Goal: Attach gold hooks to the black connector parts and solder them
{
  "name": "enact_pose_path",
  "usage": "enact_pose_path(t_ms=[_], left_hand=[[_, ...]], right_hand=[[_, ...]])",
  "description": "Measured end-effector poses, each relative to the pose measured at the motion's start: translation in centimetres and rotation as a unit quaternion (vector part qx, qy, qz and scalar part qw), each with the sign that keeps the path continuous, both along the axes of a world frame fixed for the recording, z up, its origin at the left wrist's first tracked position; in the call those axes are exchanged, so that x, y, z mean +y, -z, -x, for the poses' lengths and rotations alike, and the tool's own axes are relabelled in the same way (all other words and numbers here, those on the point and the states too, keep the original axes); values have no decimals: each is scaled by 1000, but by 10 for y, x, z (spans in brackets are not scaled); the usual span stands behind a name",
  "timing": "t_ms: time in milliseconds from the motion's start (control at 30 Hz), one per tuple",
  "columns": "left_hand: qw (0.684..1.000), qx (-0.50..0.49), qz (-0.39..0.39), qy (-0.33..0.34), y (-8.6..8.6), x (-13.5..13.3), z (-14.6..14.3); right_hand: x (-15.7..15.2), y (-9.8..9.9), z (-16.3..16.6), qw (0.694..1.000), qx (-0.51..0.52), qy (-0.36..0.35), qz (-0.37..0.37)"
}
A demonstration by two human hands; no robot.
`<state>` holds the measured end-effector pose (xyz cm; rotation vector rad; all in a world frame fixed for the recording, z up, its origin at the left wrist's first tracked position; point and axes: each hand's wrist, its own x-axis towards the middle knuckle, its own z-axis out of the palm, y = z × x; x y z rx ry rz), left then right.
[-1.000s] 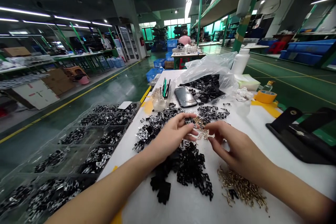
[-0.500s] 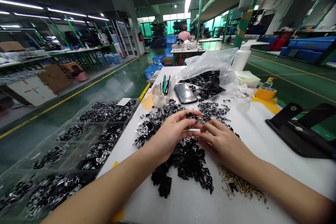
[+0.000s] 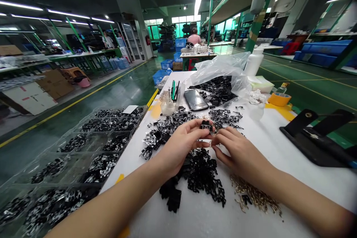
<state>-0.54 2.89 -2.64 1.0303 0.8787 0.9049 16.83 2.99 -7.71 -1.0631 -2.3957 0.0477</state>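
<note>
My left hand [image 3: 181,143] holds a small black plastic part [image 3: 206,126] between thumb and fingers. My right hand [image 3: 237,152] meets it from the right, its fingertips pinched on what looks like a thin gold metal pin [image 3: 212,132]. Below my hands lies a heap of black plastic parts [image 3: 200,173]. Loose gold pins [image 3: 252,195] spread near my right wrist. Black-and-silver parts [image 3: 158,134] are scattered beyond my left hand, with more [image 3: 223,117] ahead of my right.
All this lies on a white worktable [image 3: 267,134]. To its left stands a divided clear tray [image 3: 106,145] of sorted parts. Ahead are a smartphone [image 3: 195,99], a plastic bag [image 3: 217,70] of black parts, and a small cup [image 3: 169,106]. A co-worker [image 3: 194,39] sits at a far table.
My hands have drawn closer together, and their fingertips now meet at the small black part. The camera view has shifted slightly.
</note>
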Motion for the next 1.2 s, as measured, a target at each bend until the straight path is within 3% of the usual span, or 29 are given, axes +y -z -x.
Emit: enact_pose_path(t_ms=[300, 467, 633, 1100, 1200], left_hand=[[1000, 20, 16, -8, -1, -1, -1], [995, -34, 96, -18, 1, 0, -4], [991, -51, 120, 1, 1, -2, -4], [996, -20, 85, 16, 2, -3, -6], [998, -3, 63, 19, 2, -4, -6]], right_hand=[[-11, -24, -12, 992, 110, -8, 64], [-13, -25, -10, 995, 97, -25, -25], [-11, -20, -9, 994, 42, -37, -95], [-9, -15, -12, 995, 10, -63, -75], [-11, -17, -12, 996, 49, -63, -40]])
